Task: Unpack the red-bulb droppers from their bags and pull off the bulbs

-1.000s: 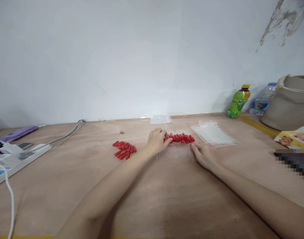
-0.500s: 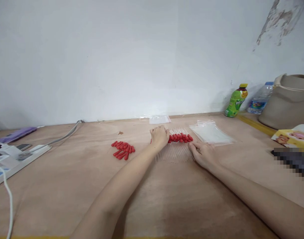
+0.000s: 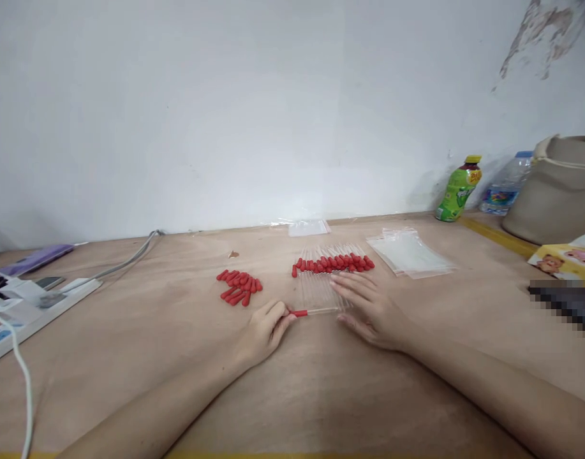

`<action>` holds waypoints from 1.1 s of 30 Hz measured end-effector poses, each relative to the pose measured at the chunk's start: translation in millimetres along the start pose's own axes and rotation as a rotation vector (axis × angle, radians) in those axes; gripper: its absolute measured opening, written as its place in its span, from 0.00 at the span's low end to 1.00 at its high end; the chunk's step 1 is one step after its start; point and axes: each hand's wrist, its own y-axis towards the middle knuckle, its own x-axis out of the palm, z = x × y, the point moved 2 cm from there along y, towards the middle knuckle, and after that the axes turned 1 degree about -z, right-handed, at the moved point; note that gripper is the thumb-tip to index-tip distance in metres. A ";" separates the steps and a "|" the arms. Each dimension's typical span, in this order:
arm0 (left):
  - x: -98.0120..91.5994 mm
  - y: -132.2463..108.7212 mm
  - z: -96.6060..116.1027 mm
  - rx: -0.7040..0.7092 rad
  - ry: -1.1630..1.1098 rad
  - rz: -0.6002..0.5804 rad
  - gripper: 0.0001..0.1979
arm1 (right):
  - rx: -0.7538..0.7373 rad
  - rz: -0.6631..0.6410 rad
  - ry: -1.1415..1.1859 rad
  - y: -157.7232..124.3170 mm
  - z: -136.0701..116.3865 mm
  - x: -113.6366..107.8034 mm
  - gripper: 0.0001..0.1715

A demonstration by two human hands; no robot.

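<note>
Brown tabletop, slender clear dropper, red bulb between left fingers

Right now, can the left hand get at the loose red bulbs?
Probably yes: nothing visible stands between the left hand and the bulbs, though it holds a dropper.

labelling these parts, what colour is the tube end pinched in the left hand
Red: the tube end in the left hand, best seen in the head view.
</note>
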 end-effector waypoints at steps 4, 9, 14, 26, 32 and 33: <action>5.5 1.1 1.7 0.094 0.018 0.008 0.06 | -0.053 -0.030 -0.030 2.9 -12.4 10.4 0.18; 5.0 3.8 5.8 0.147 0.024 0.078 0.02 | -0.054 0.009 0.024 2.2 -12.8 23.4 0.12; 4.4 11.5 10.2 0.200 0.101 0.102 0.15 | -0.062 0.023 0.049 2.7 -14.3 26.8 0.12; 10.3 16.1 12.7 0.356 0.136 0.121 0.12 | -0.080 -0.023 0.059 5.4 -20.1 32.0 0.16; 12.0 17.3 14.2 0.417 0.220 0.151 0.16 | -0.104 -0.049 0.117 6.8 -21.8 35.3 0.17; 12.2 17.5 14.7 0.437 0.237 0.150 0.15 | -0.107 -0.049 0.126 7.2 -22.4 34.8 0.16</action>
